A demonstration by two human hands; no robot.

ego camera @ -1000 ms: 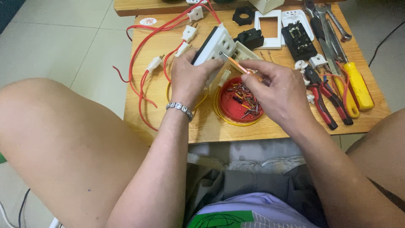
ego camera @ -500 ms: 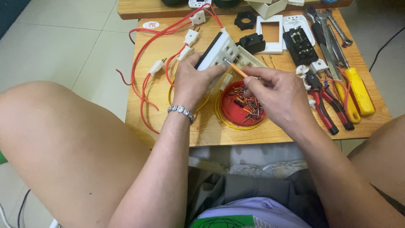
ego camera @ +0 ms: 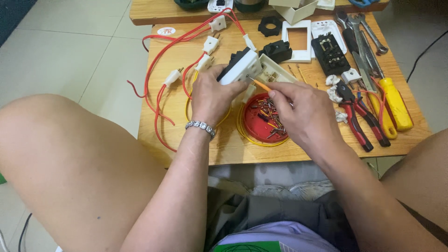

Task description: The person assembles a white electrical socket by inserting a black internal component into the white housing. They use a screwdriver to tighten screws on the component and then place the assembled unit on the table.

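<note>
My left hand (ego camera: pixel 211 95) grips a white and black electrical socket module (ego camera: pixel 241 66), held tilted above a low wooden table (ego camera: pixel 196 140). My right hand (ego camera: pixel 303 112) pinches a thin orange-handled tool (ego camera: pixel 260 85) whose tip touches the module's side. Under both hands lies a red round lid (ego camera: pixel 261 125) holding several small screws and wire bits. Red wires (ego camera: pixel 163 70) with white plugs run from the module toward the left.
Red-handled pliers (ego camera: pixel 357 119), a yellow-handled screwdriver (ego camera: pixel 395 105) and wrenches (ego camera: pixel 368 28) lie at the right. A white faceplate frame (ego camera: pixel 297 41), black socket parts (ego camera: pixel 329 46) and a black ring (ego camera: pixel 269 25) sit at the back. My bare knees flank the table.
The view has shifted slightly. My hands and the module stay together, with the orange tool's tip now pressed closer to the module.
</note>
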